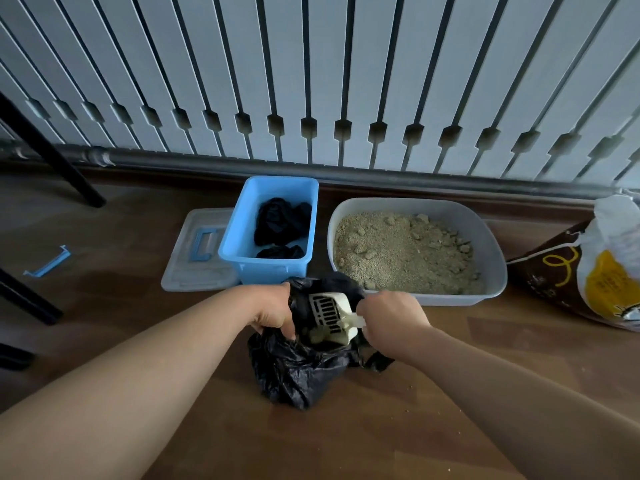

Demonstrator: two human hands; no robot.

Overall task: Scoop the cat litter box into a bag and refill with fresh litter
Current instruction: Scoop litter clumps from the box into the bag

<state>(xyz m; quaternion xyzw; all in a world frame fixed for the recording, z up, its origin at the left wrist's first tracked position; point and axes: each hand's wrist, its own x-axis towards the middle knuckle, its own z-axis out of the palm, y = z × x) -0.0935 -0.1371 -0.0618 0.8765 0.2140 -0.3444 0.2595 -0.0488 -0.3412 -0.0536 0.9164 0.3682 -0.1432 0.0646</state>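
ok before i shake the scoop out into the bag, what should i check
1. left grip holds black bag mouth open: ok
2. scoop head sits in that mouth: ok
3. right grip closed round scoop handle: ok
4. bag free of holes: cannot tell
5. litter box cleared of clumps: not ok, several show
6. fresh litter sack ready on the right: ok
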